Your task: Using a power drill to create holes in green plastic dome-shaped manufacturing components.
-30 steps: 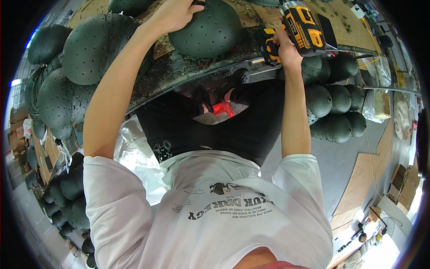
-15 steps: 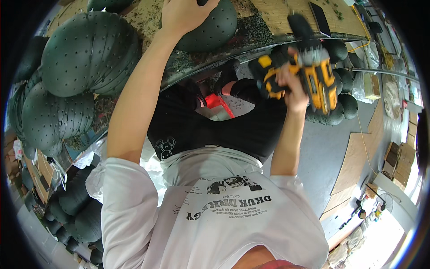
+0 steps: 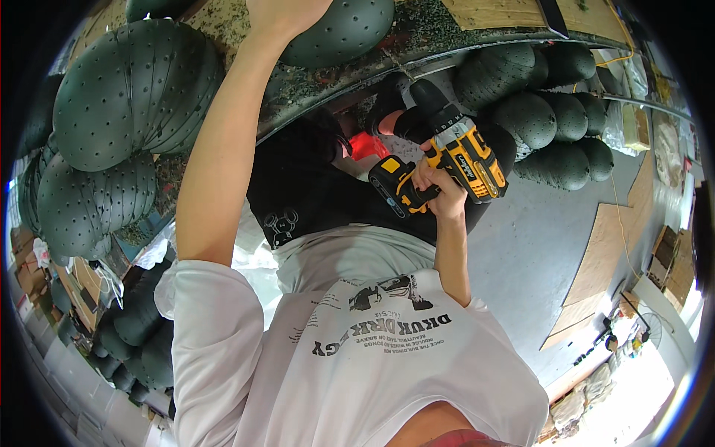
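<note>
My right hand (image 3: 439, 190) is wrapped round the grip of a yellow and black cordless drill (image 3: 465, 160). The drill is held over my lap, its chuck tilted up toward the workbench edge and a thin bit reaching past that edge. At the top edge of the picture my left hand (image 3: 287, 15) rests by a dark green, rounded shell (image 3: 342, 33) dotted with small holes. Its fingers are cut off by the frame, so their grip is hidden. The shell lies on the workbench (image 3: 313, 93), which is strewn with dark shavings.
Nested stacks of similar perforated shells (image 3: 134, 93) stand at the left. More shell stacks (image 3: 525, 119) lie beyond the bench edge at the right. A dark phone (image 3: 552, 16) lies at the bench's edge. Cardboard sheets (image 3: 596, 261) cover part of the grey floor, with a yellow cord (image 3: 622, 231) alongside.
My right hand has brought the drill leftward and lower, over my lap. The view has shifted slightly, and my left hand sits a little higher and farther left in it.
</note>
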